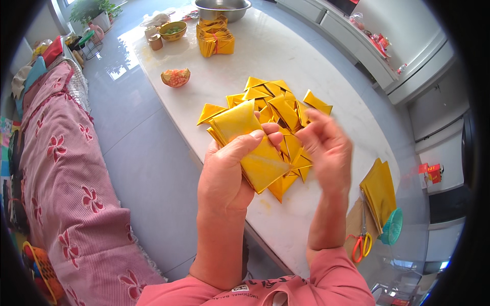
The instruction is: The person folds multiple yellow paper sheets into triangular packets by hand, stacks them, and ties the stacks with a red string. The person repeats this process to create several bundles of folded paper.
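Note:
My left hand [229, 168] grips a small stack of folded gold foil paper [264, 168], its thumb pressed flat on the top sheet. The stack has slanted, pointed ends and several layers showing along its left edge. To its right, my right hand [325, 149] is raised over the table with its fingers curled; motion blur hides whether anything is between the fingertips. Behind and below both hands lies a loose pile of folded gold paper pieces [264, 91], partly covered by the held stack.
On the marble-look table [306, 65] are a banded gold paper bundle [216, 40], a pomegranate piece [175, 78], a patterned bowl [173, 31] and a steel basin [226, 9]. At right are scissors [361, 244], flat gold sheets [379, 191] and a teal basket [392, 227]. A pink-covered sofa [76, 172] stands left.

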Demonstrator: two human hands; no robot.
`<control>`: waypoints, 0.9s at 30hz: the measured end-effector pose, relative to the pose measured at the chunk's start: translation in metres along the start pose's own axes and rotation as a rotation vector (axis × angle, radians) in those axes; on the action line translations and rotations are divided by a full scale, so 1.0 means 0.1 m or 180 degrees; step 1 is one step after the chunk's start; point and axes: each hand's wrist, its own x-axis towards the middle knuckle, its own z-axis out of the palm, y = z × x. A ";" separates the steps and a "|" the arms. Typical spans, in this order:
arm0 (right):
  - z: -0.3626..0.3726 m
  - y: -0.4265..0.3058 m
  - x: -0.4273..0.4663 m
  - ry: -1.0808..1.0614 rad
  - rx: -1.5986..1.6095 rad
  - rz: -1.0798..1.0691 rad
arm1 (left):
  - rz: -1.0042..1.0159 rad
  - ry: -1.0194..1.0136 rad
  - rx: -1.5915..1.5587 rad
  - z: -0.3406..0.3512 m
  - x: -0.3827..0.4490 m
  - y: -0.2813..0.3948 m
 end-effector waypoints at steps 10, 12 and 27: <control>-0.64 1.11 0.66 -0.0532 -0.3153 0.0130 | 0.0216 0.0031 -0.0034 -0.08 0.07 -0.01; -0.53 1.17 0.62 -0.0585 -0.2976 -0.0094 | 0.0189 0.0048 -0.0072 -0.08 0.08 0.00; -0.18 0.29 0.09 0.0353 -0.2698 -0.1763 | 0.0032 -0.0125 0.0213 -0.05 0.07 -0.08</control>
